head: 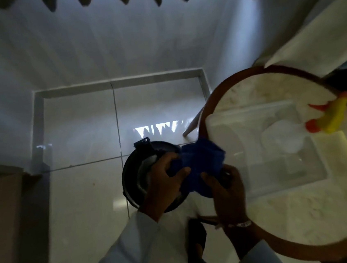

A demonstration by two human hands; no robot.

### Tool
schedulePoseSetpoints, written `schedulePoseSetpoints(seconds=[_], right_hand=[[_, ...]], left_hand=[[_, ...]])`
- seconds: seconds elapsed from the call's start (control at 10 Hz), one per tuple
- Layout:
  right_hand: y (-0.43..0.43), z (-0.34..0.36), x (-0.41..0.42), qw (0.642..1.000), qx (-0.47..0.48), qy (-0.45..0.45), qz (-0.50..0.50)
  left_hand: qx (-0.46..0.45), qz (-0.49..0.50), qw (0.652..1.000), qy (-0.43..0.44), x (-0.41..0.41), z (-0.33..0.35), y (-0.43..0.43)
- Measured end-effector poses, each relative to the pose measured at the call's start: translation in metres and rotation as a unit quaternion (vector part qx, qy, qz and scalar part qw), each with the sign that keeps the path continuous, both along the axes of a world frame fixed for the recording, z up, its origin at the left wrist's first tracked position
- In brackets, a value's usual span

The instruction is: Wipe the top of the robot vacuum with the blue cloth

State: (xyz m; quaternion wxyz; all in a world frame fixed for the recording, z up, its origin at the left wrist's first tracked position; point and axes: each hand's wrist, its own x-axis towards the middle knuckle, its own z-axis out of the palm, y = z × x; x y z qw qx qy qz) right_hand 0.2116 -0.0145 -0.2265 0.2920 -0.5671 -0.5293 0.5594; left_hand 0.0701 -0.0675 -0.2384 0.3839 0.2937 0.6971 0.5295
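The blue cloth is bunched up in the air between both hands, just left of the round table. My left hand pinches its left edge with thumb and fingers. My right hand grips its lower right part from below. The black round robot vacuum lies on the white floor tiles beneath, and my left hand and forearm hide much of its top. The cloth hangs over the vacuum's right side; whether it touches the vacuum I cannot tell.
A round marble-topped table with a brown rim fills the right side. On it stand a clear plastic tray and a spray bottle with a yellow and orange trigger. White curtains hang behind. A wooden cabinet edge stands at left.
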Motion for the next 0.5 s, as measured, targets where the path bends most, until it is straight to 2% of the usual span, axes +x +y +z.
schedulePoseSetpoints(seconds=[0.1, 0.3, 0.4, 0.5], right_hand=[[0.023, 0.002, 0.027, 0.997, 0.013, -0.037, -0.064], [0.063, -0.012, 0.046, 0.974, -0.031, -0.199, -0.105], [0.064, -0.014, 0.040, 0.968, -0.102, -0.200, -0.109], [0.046, 0.014, 0.040, 0.966, -0.133, -0.200, -0.100]], left_hand=[[0.011, 0.002, 1.000, -0.002, 0.029, 0.011, 0.028], [-0.060, -0.023, 0.997, 0.033, 0.065, 0.014, 0.082], [-0.057, -0.033, 0.996, 0.060, 0.056, 0.020, 0.082], [-0.039, -0.019, 0.997, 0.070, 0.041, 0.054, 0.069]])
